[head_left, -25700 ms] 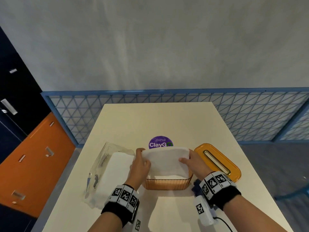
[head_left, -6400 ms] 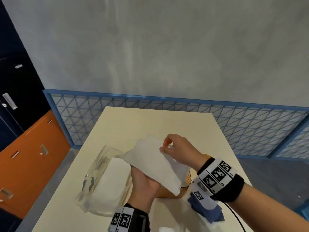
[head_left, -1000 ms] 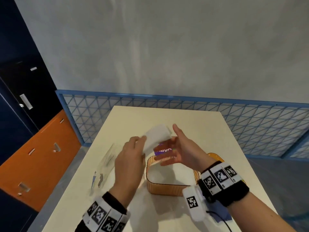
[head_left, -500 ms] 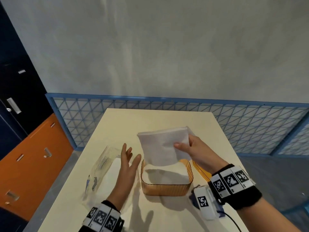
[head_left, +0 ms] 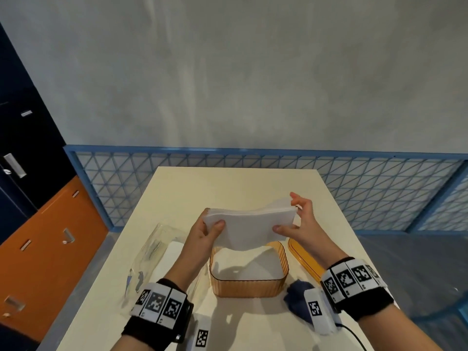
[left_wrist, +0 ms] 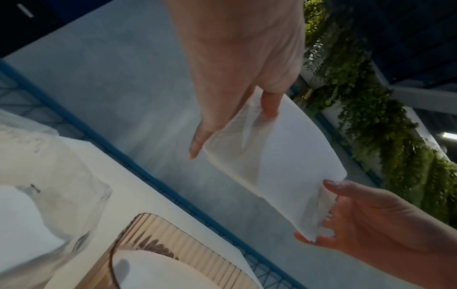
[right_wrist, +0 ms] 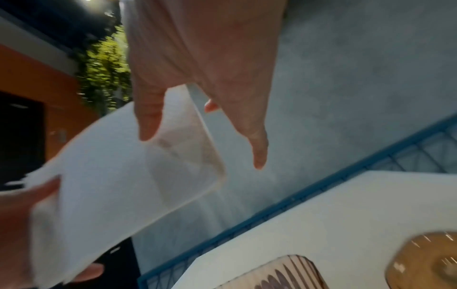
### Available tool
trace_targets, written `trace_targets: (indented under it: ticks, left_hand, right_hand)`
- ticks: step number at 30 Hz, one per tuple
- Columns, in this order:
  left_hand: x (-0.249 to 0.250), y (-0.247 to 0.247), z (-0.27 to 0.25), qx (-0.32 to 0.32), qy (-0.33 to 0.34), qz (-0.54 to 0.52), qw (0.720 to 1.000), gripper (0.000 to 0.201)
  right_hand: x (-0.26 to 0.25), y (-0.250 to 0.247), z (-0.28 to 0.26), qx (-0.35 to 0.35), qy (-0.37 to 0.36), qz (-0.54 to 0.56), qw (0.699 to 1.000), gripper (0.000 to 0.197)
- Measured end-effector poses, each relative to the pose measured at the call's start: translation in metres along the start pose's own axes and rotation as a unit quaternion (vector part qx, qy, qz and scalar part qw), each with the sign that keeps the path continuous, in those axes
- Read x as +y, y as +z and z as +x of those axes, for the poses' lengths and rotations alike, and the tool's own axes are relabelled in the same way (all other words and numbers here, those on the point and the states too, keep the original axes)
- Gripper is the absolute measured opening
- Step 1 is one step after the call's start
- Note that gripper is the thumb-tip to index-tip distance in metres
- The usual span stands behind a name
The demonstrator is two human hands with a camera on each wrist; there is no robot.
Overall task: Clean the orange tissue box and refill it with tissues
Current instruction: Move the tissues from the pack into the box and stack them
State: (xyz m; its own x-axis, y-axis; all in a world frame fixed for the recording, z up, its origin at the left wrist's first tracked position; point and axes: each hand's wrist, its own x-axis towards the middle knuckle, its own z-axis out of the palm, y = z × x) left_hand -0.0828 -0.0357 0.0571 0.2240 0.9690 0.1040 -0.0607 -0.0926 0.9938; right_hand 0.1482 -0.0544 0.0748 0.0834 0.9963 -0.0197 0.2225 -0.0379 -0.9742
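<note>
The orange tissue box (head_left: 249, 287) stands open on the cream table (head_left: 233, 183), white tissues lying in its bottom. Above its far edge I hold a white stack of tissues (head_left: 249, 228) with both hands. My left hand (head_left: 206, 230) pinches the stack's left end, thumb on the near face. My right hand (head_left: 295, 219) pinches the right end, thumb in front and fingers behind. The stack sags slightly in the middle. The wrist views show the tissue stack (left_wrist: 279, 162) (right_wrist: 118, 176) held between both hands above the ribbed box (left_wrist: 188, 260).
The orange lid (head_left: 302, 259) lies right of the box. A clear plastic tissue wrapper (head_left: 154, 259) with more tissues lies to the left. A dark blue cloth (head_left: 296, 302) sits near my right wrist. A blue mesh fence (head_left: 354, 188) runs behind the table.
My left hand, open beside the box half a second ago, now pinches the stack's left end. The stack has turned from hanging upright to lying nearly flat between both hands.
</note>
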Motion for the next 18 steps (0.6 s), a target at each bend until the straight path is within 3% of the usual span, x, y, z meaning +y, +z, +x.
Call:
trace_targets:
  ticks: [3,6,8,12,18]
  left_hand:
    - [-0.002,0.002,0.004,-0.024,0.008,0.016,1.0,0.007]
    - [-0.013,0.002,0.006,-0.03,0.003,0.033,0.999,0.019]
    - [-0.03,0.003,0.003,-0.009,-0.026,0.062,0.998,0.016]
    - [-0.075,0.009,-0.005,0.033,-0.103,0.111,0.988,0.021]
    - [-0.079,0.019,0.003,0.055,-0.097,0.119,0.987,0.023]
  right_hand:
    - [0.007,-0.005,0.009,-0.06,0.024,0.069,0.995,0.085]
    - [0.014,-0.002,0.014,-0.1,0.033,0.03,0.994,0.058]
    - [0.028,0.003,0.014,-0.093,0.051,0.02,0.994,0.042]
    - [0.064,0.017,0.01,-0.075,0.11,-0.03,0.991,0.037]
    - [0.06,0.021,0.02,-0.035,0.071,-0.035,0.996,0.028]
